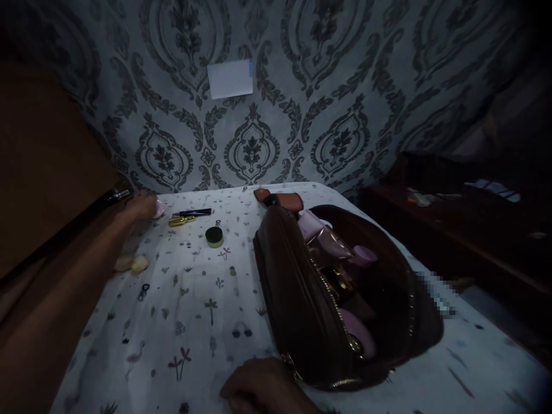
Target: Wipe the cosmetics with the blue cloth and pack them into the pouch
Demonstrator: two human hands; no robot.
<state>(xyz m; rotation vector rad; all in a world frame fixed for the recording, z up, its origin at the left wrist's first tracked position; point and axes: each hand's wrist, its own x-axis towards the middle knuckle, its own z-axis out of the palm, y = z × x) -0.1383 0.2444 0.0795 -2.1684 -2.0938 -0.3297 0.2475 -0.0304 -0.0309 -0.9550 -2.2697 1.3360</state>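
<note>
My left hand (145, 208) reaches to the far left of the cloth-covered table, its fingers closed about a pale pink item (159, 209) that shows only in part. At the bottom, my right hand (263, 384) lies with curled fingers by the near corner of a brown zip bag (297, 299); nothing shows in it. The bag stands open. Inside are a pink tube (332, 244), a light pink container (311, 223), a pink-capped piece (363, 255) and a round pink item (357, 333). Right of my left hand lie a gold tube (181, 221) and a black tube (195, 213).
A round green-lidded jar (214, 236) sits mid-table, and a yellowish item (138, 264) lies beside my left forearm. Behind the bag is an orange-brown leather case (288, 201). A patterned wall (254, 132) backs the table; dark furniture (431, 230) stands right.
</note>
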